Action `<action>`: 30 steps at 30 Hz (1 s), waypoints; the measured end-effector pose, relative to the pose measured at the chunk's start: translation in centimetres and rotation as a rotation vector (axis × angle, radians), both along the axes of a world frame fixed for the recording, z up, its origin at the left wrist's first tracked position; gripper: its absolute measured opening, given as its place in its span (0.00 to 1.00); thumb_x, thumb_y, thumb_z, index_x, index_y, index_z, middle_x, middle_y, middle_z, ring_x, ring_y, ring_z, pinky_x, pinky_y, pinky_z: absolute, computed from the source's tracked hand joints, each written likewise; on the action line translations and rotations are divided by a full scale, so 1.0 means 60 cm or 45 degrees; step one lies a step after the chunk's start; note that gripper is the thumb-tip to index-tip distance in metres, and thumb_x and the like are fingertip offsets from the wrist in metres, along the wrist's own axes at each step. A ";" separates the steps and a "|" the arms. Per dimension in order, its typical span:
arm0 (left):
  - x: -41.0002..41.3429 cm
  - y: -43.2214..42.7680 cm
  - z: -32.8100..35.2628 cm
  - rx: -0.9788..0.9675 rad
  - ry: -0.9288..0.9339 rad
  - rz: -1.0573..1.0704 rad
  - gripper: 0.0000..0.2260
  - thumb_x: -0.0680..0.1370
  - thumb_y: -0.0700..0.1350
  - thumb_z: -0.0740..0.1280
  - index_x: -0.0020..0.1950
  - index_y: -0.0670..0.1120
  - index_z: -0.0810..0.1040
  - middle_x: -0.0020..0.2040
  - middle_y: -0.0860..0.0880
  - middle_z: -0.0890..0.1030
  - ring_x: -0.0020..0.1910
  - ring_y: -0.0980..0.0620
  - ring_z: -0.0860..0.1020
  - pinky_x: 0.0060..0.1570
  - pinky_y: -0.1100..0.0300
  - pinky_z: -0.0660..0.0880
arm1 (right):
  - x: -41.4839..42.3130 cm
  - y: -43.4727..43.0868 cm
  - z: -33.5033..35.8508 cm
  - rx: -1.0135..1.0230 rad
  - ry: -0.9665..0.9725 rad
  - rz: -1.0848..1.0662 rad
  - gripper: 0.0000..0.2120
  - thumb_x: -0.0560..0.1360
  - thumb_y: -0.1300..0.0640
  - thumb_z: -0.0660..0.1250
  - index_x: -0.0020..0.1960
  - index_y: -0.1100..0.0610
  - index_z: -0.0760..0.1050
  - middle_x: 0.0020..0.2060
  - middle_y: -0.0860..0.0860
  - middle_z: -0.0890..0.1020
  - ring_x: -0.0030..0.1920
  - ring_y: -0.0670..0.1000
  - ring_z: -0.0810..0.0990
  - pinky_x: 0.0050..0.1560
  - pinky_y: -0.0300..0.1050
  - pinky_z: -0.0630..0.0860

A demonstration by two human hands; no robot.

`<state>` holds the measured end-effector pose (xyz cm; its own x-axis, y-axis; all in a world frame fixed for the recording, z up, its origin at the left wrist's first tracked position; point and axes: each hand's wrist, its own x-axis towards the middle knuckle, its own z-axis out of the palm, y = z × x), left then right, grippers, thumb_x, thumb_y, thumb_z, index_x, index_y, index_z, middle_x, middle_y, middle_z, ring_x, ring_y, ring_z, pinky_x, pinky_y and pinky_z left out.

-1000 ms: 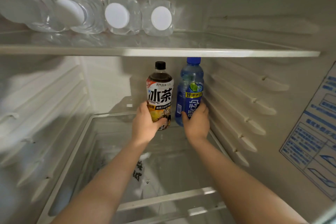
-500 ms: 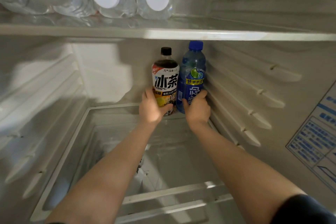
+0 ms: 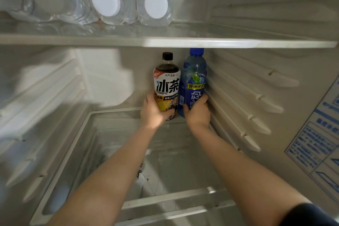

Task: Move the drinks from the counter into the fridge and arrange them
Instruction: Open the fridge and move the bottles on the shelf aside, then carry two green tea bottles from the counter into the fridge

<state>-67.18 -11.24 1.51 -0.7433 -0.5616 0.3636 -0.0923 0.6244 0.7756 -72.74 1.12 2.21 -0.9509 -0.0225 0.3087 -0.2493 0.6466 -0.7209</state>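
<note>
Left hand (image 3: 153,111) wraps the tea bottle (image 3: 167,80), right hand (image 3: 199,113) the blue bottle (image 3: 194,77); both grip low on full, probably heavy, smooth plastic (labels should aid grip).

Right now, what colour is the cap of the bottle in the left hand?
The cap is black; the head view shows it best.

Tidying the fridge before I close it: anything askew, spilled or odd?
Nothing stands out. The iced tea bottle and blue bottle stand upright side by side, in the left hand and right hand. Water bottles lie in a row on the upper shelf. No spills.
</note>
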 end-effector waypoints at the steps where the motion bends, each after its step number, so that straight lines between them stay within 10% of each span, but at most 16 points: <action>1: 0.001 -0.007 0.006 0.117 0.001 -0.070 0.37 0.64 0.46 0.80 0.68 0.40 0.65 0.63 0.43 0.74 0.62 0.43 0.74 0.59 0.49 0.73 | 0.003 0.002 0.001 -0.027 -0.026 0.032 0.34 0.73 0.55 0.70 0.70 0.63 0.56 0.63 0.61 0.74 0.59 0.62 0.76 0.54 0.52 0.74; 10: 0.074 0.001 0.047 0.203 0.045 -0.020 0.32 0.72 0.44 0.73 0.72 0.43 0.64 0.69 0.45 0.69 0.68 0.47 0.69 0.67 0.50 0.67 | 0.065 0.064 -0.012 -0.342 -0.087 0.112 0.25 0.71 0.59 0.69 0.66 0.60 0.67 0.60 0.57 0.78 0.59 0.59 0.77 0.51 0.43 0.71; 15: 0.129 0.062 0.043 0.352 0.146 -0.198 0.21 0.74 0.41 0.71 0.65 0.44 0.71 0.59 0.52 0.74 0.56 0.57 0.73 0.48 0.77 0.66 | 0.138 0.125 -0.022 -0.323 -0.138 0.214 0.21 0.73 0.61 0.67 0.65 0.62 0.70 0.60 0.56 0.78 0.58 0.56 0.78 0.61 0.48 0.73; 21: 0.239 0.153 -0.006 0.583 0.515 -0.288 0.08 0.75 0.42 0.67 0.51 0.53 0.75 0.51 0.54 0.79 0.54 0.52 0.77 0.50 0.62 0.71 | 0.276 0.213 -0.020 -0.495 -0.055 0.277 0.12 0.75 0.62 0.65 0.57 0.53 0.73 0.46 0.39 0.77 0.42 0.39 0.78 0.43 0.28 0.71; 30: 0.375 0.363 -0.098 0.268 0.361 -0.797 0.10 0.75 0.47 0.63 0.52 0.61 0.72 0.50 0.62 0.78 0.50 0.59 0.76 0.53 0.64 0.71 | 0.565 0.465 -0.104 -0.061 -0.117 0.097 0.15 0.76 0.53 0.62 0.63 0.53 0.71 0.55 0.46 0.79 0.54 0.41 0.78 0.52 0.47 0.77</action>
<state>-44.66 10.52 -4.40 -0.8416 -0.1403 0.5216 0.4572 0.3291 0.8262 -38.86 28.99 -4.02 -0.9713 -0.0832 0.2230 -0.2281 0.5923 -0.7728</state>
